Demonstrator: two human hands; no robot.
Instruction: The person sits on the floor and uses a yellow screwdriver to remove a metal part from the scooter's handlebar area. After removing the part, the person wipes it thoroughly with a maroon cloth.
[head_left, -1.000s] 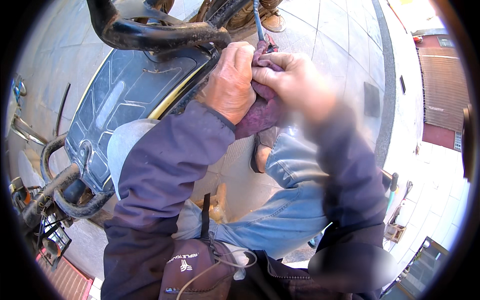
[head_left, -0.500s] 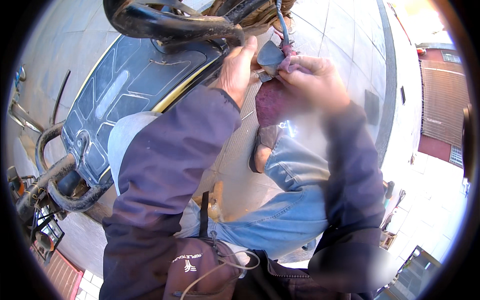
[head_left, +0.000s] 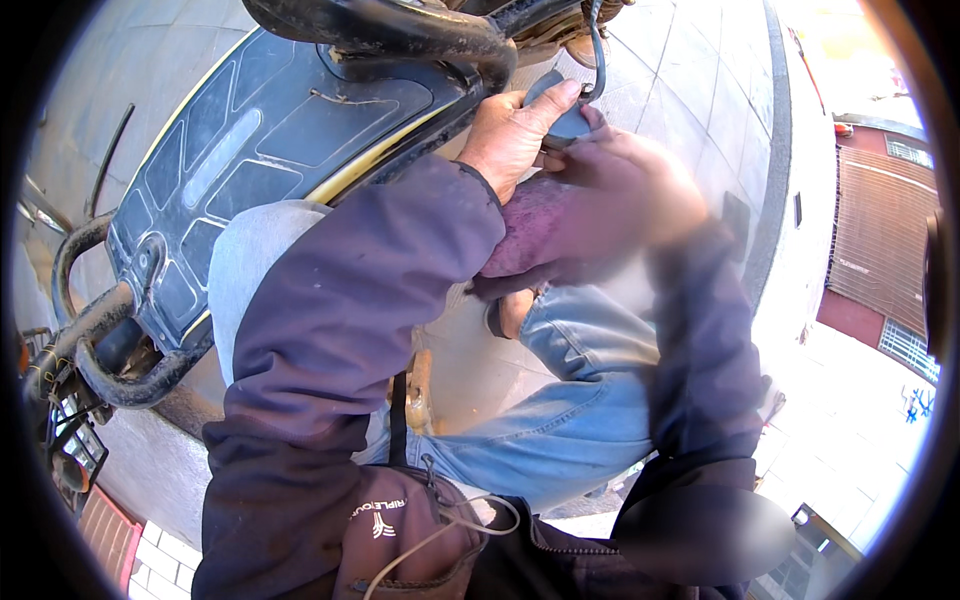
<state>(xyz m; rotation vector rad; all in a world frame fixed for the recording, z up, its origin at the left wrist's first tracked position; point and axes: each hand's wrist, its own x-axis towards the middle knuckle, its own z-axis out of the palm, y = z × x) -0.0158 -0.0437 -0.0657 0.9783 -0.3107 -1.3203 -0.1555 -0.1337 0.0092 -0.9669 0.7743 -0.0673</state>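
Note:
My left hand (head_left: 512,138) is closed around a dark grey rounded part (head_left: 570,124), with the thumb lying over its top. A dark cable (head_left: 598,62) runs upward from beside the part. My right hand (head_left: 650,185), partly blurred, grips a purple-maroon cloth (head_left: 535,228) right beside the part. The cloth hangs down below both hands, over my foot. Which kind of part this is cannot be made out, and the right fingertips are partly hidden by cloth and blur.
At the left, close to my left arm, stands a vehicle's black footboard (head_left: 225,150) with yellow edging. Black tubular bars (head_left: 400,40) curve above the left hand, and another bar (head_left: 130,385) is at lower left. A small wooden seat (head_left: 420,390) lies under me on the tiled ground (head_left: 690,90).
My left thumb has come across the grey part. The right hand has moved slightly down, and the cloth has spread leftward beneath the left hand. The view has shifted a little.

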